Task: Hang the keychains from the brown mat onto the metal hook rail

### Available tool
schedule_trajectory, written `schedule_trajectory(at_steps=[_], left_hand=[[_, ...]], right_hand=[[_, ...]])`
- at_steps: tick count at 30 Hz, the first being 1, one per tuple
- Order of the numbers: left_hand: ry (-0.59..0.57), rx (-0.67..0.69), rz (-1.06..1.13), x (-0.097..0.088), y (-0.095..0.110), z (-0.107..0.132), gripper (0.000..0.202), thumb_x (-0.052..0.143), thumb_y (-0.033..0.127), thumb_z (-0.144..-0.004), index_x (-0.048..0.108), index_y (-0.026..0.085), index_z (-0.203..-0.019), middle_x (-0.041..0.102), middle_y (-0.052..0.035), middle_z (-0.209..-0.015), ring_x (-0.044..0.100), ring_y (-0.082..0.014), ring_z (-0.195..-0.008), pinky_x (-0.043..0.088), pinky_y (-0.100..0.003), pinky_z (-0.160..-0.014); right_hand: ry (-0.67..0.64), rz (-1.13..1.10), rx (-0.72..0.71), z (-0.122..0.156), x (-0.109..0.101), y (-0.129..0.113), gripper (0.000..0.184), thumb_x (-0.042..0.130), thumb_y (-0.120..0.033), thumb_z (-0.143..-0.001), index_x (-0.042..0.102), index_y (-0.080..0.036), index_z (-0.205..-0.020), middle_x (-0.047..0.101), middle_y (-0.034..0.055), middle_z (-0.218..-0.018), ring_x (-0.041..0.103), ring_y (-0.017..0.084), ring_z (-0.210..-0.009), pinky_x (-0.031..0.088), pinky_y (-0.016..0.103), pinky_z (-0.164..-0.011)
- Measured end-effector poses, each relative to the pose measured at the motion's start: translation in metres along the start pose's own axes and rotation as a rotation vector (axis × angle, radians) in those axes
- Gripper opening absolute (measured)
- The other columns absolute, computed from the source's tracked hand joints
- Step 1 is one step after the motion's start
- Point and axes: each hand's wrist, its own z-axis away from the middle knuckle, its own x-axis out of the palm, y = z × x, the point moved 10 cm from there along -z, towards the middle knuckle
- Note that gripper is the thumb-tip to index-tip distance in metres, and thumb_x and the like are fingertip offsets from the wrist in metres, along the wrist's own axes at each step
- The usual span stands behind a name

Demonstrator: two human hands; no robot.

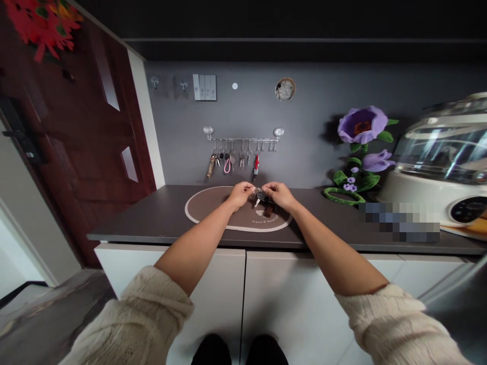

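My left hand (241, 194) and my right hand (279, 194) meet above an oval brown mat (207, 208) on the dark countertop. Both are pinched on a small bunch of keys (259, 197) with a metal ring between the fingertips. A dark brown tag (269, 209) hangs from the bunch, just above the mat. On the wall behind, a metal hook rail (243, 139) carries several key sets, among them a pink loop (227, 165) and a red fob (256, 163).
A knitted purple flower decoration (361, 152) stands to the right on the countertop (152, 218). A large white appliance with a clear lid (437, 162) fills the far right. A dark red door (76, 126) is at left. White cabinet fronts (243, 299) are below.
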Motion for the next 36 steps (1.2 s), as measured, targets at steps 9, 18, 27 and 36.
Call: schedule_trajectory(at_steps=[9,18,27,36], left_hand=[[0.020,-0.061,0.152,-0.002,-0.006,-0.003,0.026,0.060,0.036,-0.065,0.059,0.013,-0.077,0.060,-0.0019,-0.068,0.051,-0.0096,-0.061,0.037,-0.023,-0.058],[0.036,-0.049,0.249,-0.004,-0.005,-0.007,0.028,0.062,0.037,-0.062,0.061,0.014,-0.078,0.061,-0.0032,-0.075,0.052,-0.0090,-0.065,0.037,-0.021,-0.057],[0.028,-0.025,0.339,-0.002,0.002,-0.006,0.032,0.066,0.038,-0.058,0.061,0.014,-0.079,0.062,-0.0027,-0.075,0.052,-0.0090,-0.065,0.037,-0.020,-0.057],[0.012,-0.034,0.328,0.000,0.001,-0.006,0.036,0.067,0.039,-0.056,0.062,0.014,-0.081,0.063,-0.0040,-0.079,0.052,-0.0090,-0.066,0.037,-0.020,-0.056]], right_hand=[[-0.053,-0.185,-0.007,0.008,0.005,-0.019,0.027,0.057,-0.037,-0.066,0.058,-0.013,-0.078,0.060,0.0015,-0.071,0.050,0.009,-0.061,0.041,0.024,-0.065],[-0.056,-0.296,-0.048,0.009,0.006,-0.029,0.031,0.063,-0.036,-0.062,0.059,-0.015,-0.084,0.063,0.0029,-0.080,0.055,0.011,-0.071,0.043,0.027,-0.073],[-0.020,-0.395,-0.031,0.006,0.006,-0.020,0.031,0.066,-0.039,-0.058,0.058,-0.016,-0.078,0.061,0.0000,-0.073,0.054,0.009,-0.063,0.044,0.027,-0.068],[-0.016,-0.392,-0.057,0.007,0.004,-0.025,0.031,0.063,-0.042,-0.060,0.056,-0.015,-0.074,0.057,-0.0013,-0.067,0.050,0.008,-0.060,0.041,0.024,-0.062]])
